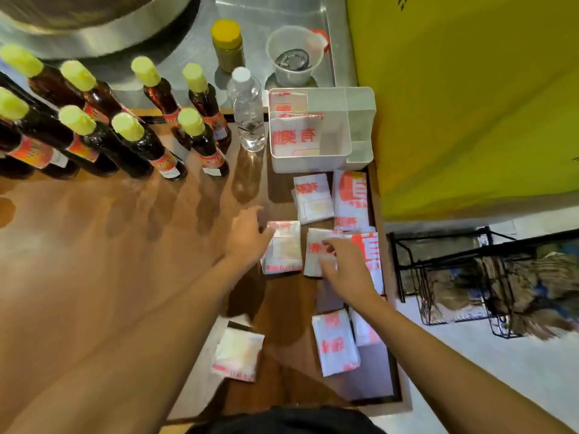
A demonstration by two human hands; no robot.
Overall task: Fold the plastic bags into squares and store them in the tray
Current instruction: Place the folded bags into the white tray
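Observation:
Several white plastic bags with red print lie folded on the wooden table. My left hand [247, 236] rests its fingertips on the left edge of one folded bag [285, 249]. My right hand [341, 261] presses down on a neighbouring folded bag [315, 245], fingers spread over it. More folded bags lie beyond [313, 198], at the right edge [349, 198] and nearer me [335, 346], [238, 355]. The white tray [360, 120] stands at the back right, with folded bags [296, 136] upright in its left compartment.
Several dark sauce bottles with yellow caps [131, 133] crowd the table's back left. A clear water bottle [249, 114] stands beside the tray. Behind are a yellow-lidded jar [228, 45] and a plastic cup [294, 54]. A yellow wall [470, 104] borders the right; a wire rack [454, 277] sits below.

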